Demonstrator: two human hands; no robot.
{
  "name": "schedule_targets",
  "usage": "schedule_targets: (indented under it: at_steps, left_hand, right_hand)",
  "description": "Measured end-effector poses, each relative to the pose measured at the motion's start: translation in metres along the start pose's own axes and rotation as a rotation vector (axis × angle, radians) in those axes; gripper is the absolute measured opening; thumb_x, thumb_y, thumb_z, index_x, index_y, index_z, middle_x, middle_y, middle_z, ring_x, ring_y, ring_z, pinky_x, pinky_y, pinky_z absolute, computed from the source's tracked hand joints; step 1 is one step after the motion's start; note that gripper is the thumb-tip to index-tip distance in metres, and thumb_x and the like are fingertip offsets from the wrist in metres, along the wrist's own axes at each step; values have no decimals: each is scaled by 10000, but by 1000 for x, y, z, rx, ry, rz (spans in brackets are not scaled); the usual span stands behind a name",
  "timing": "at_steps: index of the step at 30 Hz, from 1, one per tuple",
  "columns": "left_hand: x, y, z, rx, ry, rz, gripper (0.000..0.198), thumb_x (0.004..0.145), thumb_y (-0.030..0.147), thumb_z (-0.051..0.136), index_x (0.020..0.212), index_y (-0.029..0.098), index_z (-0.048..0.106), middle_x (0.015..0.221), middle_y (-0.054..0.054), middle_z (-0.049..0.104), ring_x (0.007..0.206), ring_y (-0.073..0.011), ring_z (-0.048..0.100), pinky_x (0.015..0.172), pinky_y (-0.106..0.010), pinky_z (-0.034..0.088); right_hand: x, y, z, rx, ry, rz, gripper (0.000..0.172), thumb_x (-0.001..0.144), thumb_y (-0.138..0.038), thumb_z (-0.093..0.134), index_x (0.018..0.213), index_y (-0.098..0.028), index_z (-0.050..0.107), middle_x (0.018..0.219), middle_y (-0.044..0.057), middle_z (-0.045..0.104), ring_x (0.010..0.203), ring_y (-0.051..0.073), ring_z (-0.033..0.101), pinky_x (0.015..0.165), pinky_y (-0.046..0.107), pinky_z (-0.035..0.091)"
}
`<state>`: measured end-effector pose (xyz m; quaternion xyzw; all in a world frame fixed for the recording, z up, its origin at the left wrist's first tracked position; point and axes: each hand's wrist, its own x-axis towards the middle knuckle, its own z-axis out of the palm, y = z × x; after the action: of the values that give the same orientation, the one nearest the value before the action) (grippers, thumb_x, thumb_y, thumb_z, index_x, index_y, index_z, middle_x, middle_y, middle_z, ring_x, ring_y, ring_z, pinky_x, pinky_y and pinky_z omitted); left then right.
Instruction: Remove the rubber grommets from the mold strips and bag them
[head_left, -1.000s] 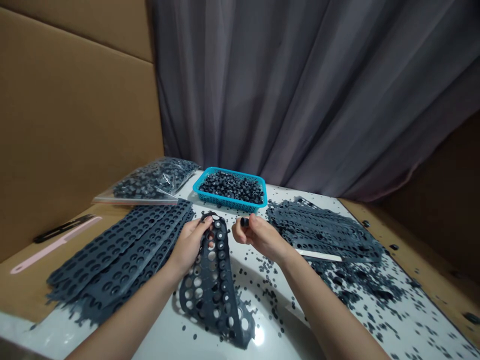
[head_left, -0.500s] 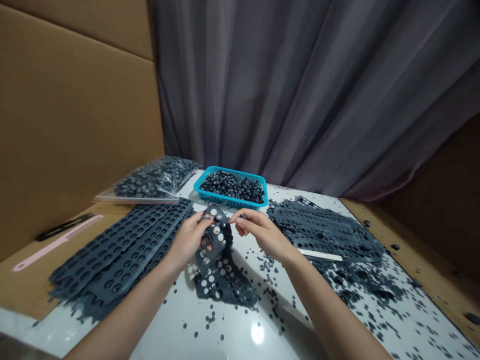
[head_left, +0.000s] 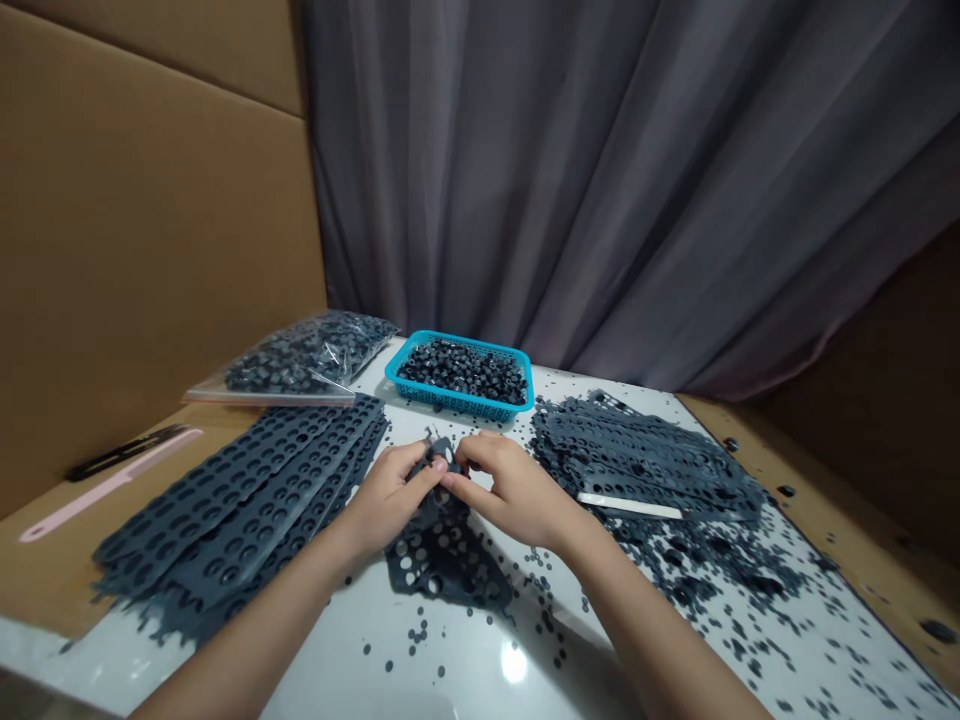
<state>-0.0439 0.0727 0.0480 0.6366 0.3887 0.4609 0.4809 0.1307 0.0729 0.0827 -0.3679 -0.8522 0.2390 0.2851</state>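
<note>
Both of my hands meet over a dark perforated rubber sheet (head_left: pixel 450 565), whose lower end drapes onto the white table. My left hand (head_left: pixel 394 490) pinches the raised end of it from the left. From the other side, my right hand (head_left: pixel 514 490) grips the same end, its thumb almost touching the left thumb. Between the fingers, the folded part of the sheet is mostly hidden. Just beyond the hands stands a blue basket (head_left: pixel 459 402) filled with small black rubber pieces (head_left: pixel 461 370).
Moulded dark rubber sheets (head_left: pixel 247 510) are stacked at left, behind them a clear zip bag (head_left: pixel 307 355) of black pieces. A pink-handled tool (head_left: pixel 112 487) and black tweezers-like tool (head_left: pixel 127 452) lie far left. Punched sheets (head_left: pixel 652 450), a white stick (head_left: pixel 630 506) and scattered discs (head_left: pixel 757 590) lie right.
My right hand has moved left and down to the sheet and now grips it beside my left hand. The raised end of the sheet has been lowered and folded between the fingers.
</note>
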Motion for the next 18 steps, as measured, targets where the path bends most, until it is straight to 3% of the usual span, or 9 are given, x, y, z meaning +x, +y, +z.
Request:
schedule_targets:
  at_steps: [3,7,10,13,18]
  left_hand:
    - [-1,-5,0,-77,-53,-76,295,771,399,611,610,151,604,575,3,524,576,-132,453,557,-206,358]
    - [-1,-9,5,-374,-85,-275,360,716,483,655,634,139,588,543,15,504,498,-100,443,489,-194,354]
    - [-1,-7,12,-582,-15,-337,379,626,473,735,598,138,559,509,39,481,442,-68,408,448,-177,341]
    - [-2,-4,17,-645,59,-317,377,572,440,780,572,132,562,521,33,516,461,-63,439,464,-167,358]
    - [-1,-3,15,-639,225,-286,400,537,474,779,564,133,570,504,31,536,459,-78,464,459,-184,373]
  right_hand:
    - [2,5,2,180,-76,38,260,862,-299,506,639,-180,446,620,-23,428,609,123,361,582,258,268]
    - [5,18,14,752,-156,166,312,817,-417,556,647,-176,453,599,-42,384,588,107,360,575,239,282]
    - [7,26,27,1174,-88,240,324,723,-427,661,666,-168,477,633,-26,458,602,114,434,618,247,324]
    - [8,27,36,1387,17,258,300,681,-367,710,650,-160,495,661,-15,477,592,107,439,621,244,327]
    - [12,25,33,1634,107,177,343,769,-348,603,575,-190,368,569,-54,265,520,103,263,550,240,280]
